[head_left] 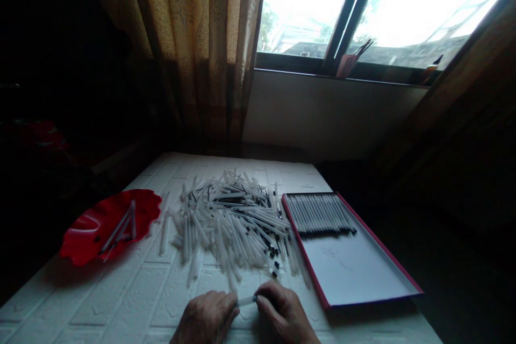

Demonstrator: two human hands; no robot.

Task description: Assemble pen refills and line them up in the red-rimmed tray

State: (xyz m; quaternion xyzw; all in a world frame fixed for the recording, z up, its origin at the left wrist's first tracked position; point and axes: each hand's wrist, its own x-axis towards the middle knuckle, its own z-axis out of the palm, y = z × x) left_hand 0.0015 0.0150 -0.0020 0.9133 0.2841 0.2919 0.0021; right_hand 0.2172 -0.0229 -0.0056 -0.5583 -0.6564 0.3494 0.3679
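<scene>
One pale tube (245,301) is pinched by both your left hand (207,316) and right hand (284,314), near you on the white table (124,290), before a loose tube pile (229,220), beside a red-edged tray (355,277).

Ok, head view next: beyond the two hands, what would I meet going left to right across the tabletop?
Red wavy-edged dish → loose pile of translucent tubes → red-edged tray with a row of black-ended tubes.
</scene>
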